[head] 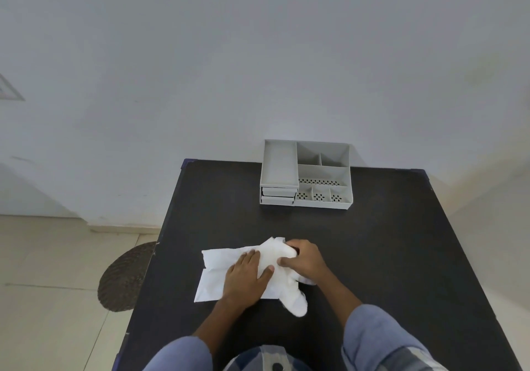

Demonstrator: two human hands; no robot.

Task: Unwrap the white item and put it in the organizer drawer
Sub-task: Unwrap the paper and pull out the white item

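A white paper wrapper [218,267] lies partly spread on the black table [372,241], near its front. White cloth items, one shaped like a sock [292,299], lie on and beside its right part. My left hand [246,278] rests flat on the wrapper with fingers spread. My right hand [304,260] grips the bunched white material at the wrapper's right end. The grey organizer [305,173] stands at the table's back edge, its two small drawers [277,195] on the lower left, both pushed in.
The organizer has an open tray on top left and several open compartments on the right. A white wall rises behind the table. A round woven mat [126,278] lies on the tiled floor left of the table.
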